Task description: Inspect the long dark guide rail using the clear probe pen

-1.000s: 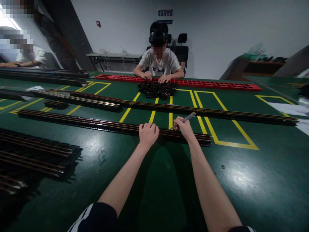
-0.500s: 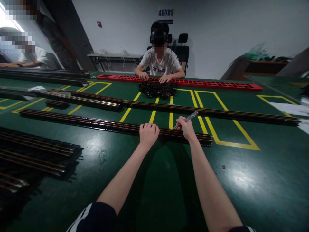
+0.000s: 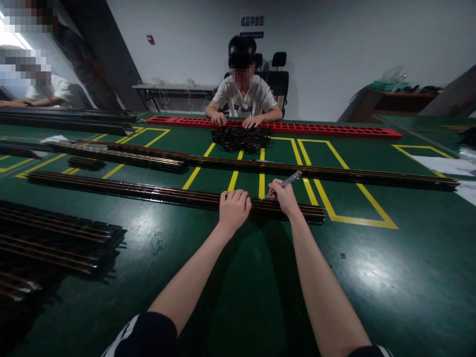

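A long black strip [image 3: 130, 190] with thin copper-coloured rods along it lies crosswise on the green table in front of me. My left hand [image 3: 235, 210] rests over the strip near its right part, fingers bent over the far edge and closed on it. In my right hand [image 3: 284, 195] is a screwdriver [image 3: 292, 178] with a clear handle, held like a pen. Its thin shaft slants down to the left, and the tip is at the strip just right of my left hand. Whether the tip touches a rod is too small to tell.
Similar strips [image 3: 55, 238] are stacked at the left, and another long strip [image 3: 334, 173] runs behind mine. Opposite, a person handles a pile of black parts [image 3: 241, 138] beside a red slotted rail [image 3: 334, 130]. Papers [image 3: 442, 164] lie at the right.
My left hand has slid a little to the right along the strip, closer to the screwdriver tip. My right hand stays in nearly the same place on the strip.
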`<move>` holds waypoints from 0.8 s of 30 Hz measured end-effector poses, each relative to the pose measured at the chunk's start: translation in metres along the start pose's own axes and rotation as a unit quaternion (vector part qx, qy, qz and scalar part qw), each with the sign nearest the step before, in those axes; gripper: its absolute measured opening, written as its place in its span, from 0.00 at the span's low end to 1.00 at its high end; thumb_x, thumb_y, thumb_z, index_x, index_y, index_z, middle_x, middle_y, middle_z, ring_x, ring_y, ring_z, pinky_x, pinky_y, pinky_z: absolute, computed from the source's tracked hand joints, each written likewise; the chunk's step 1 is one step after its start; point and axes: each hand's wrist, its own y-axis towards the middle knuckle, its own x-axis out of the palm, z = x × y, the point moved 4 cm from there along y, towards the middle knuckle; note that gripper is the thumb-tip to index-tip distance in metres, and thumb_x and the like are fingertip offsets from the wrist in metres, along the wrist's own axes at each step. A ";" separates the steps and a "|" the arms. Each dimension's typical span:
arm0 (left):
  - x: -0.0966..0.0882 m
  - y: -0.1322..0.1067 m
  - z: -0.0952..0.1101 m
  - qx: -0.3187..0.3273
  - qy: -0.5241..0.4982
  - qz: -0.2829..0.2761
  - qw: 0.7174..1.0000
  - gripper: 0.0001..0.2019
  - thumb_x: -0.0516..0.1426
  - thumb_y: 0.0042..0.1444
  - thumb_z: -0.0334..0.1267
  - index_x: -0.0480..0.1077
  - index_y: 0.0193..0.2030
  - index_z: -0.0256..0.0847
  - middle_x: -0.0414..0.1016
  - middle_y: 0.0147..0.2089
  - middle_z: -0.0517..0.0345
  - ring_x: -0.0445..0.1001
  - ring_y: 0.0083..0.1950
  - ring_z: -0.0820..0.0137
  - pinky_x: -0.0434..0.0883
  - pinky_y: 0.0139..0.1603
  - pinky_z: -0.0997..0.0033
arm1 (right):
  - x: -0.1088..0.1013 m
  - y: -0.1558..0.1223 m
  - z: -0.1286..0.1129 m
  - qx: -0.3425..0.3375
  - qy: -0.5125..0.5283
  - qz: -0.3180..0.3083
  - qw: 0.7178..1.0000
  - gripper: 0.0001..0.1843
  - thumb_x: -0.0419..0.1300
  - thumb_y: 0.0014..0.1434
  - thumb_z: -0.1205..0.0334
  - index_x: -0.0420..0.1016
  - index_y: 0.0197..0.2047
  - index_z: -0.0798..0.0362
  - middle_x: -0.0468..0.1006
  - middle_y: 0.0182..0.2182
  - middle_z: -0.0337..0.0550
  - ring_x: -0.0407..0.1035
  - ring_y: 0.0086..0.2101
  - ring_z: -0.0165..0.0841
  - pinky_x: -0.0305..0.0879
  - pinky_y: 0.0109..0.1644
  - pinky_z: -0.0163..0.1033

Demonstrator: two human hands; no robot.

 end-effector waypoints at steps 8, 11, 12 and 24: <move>0.006 -0.001 0.009 0.028 0.022 -0.036 0.999 0.17 0.44 0.65 0.39 0.73 0.44 0.39 0.78 0.45 0.52 0.73 0.45 0.63 0.61 0.52 0.58 | 0.000 0.000 -0.001 0.001 -0.002 0.002 1.000 0.13 0.59 0.49 0.61 0.62 0.16 0.52 0.62 0.12 0.31 0.59 0.16 0.25 0.60 0.23 0.33; 0.005 -0.001 0.008 0.026 0.029 -0.037 0.999 0.17 0.43 0.65 0.39 0.73 0.43 0.39 0.78 0.42 0.52 0.73 0.44 0.64 0.61 0.51 0.58 | 0.001 -0.001 -0.003 0.002 -0.007 -0.007 1.000 0.13 0.59 0.49 0.60 0.63 0.17 0.52 0.63 0.13 0.32 0.60 0.17 0.25 0.61 0.24 0.33; 0.005 -0.001 0.008 0.026 0.031 -0.036 0.999 0.17 0.43 0.65 0.39 0.73 0.43 0.39 0.78 0.42 0.52 0.73 0.44 0.63 0.61 0.51 0.58 | 0.001 -0.002 -0.003 0.003 -0.010 -0.007 1.000 0.13 0.59 0.49 0.60 0.63 0.17 0.52 0.64 0.13 0.32 0.61 0.17 0.25 0.61 0.24 0.33; 0.006 0.000 0.008 0.016 0.005 -0.043 0.999 0.19 0.42 0.65 0.41 0.73 0.44 0.42 0.78 0.43 0.52 0.72 0.45 0.63 0.61 0.52 0.56 | -0.013 -0.005 -0.009 -0.002 -0.016 0.008 1.000 0.14 0.59 0.47 0.59 0.63 0.16 0.52 0.64 0.13 0.33 0.59 0.17 0.25 0.60 0.22 0.32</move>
